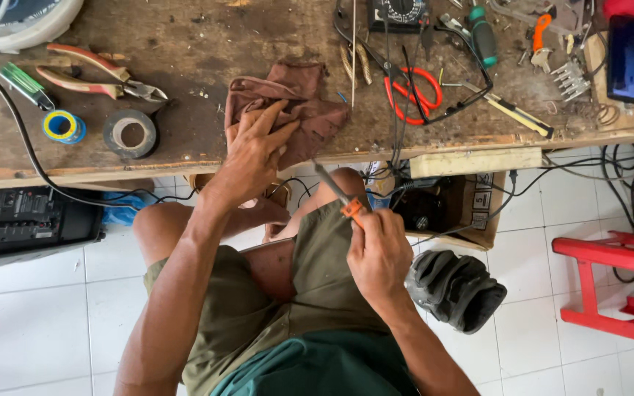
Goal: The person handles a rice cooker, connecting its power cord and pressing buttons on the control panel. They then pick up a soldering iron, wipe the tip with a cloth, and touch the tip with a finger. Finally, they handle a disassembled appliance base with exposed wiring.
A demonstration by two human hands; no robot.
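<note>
Right hand (379, 253) gripping knife (340, 196) below bench edge (148, 170)

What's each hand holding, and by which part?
The right hand grips a small tool by its orange handle end, with the grey shaft pointing up and left. The left hand holds nothing; its fingers press a brown cloth on the bench.

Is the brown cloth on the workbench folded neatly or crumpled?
Crumpled. The brown cloth lies bunched in uneven folds near the bench edge, with the left hand resting on it. The right hand holds an orange-handled tool.
</note>
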